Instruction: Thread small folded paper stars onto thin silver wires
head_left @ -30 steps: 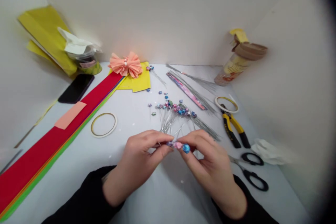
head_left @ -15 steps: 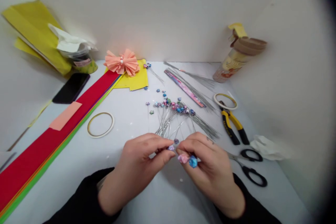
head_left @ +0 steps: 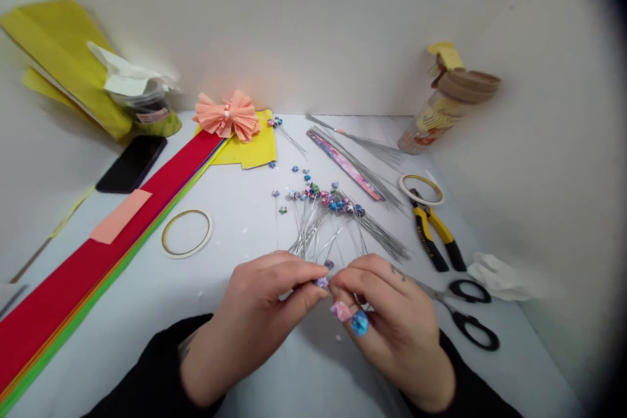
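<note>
Nothing legible; pliers (head_left: 425,232) lettering blurred.

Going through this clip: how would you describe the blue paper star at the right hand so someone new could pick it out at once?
Start at the white tabletop, then find the person's right hand at the front. At its fingers sits the blue paper star, just beside a pink paper star. It stands out as the bright blue one held up near the hand, away from the small stars on wires farther back.

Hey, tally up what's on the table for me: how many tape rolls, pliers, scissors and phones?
Tape rolls: 2
Yellow-and-black pliers: 1
Black-handled scissors: 1
Phones: 1
Total: 5
</note>
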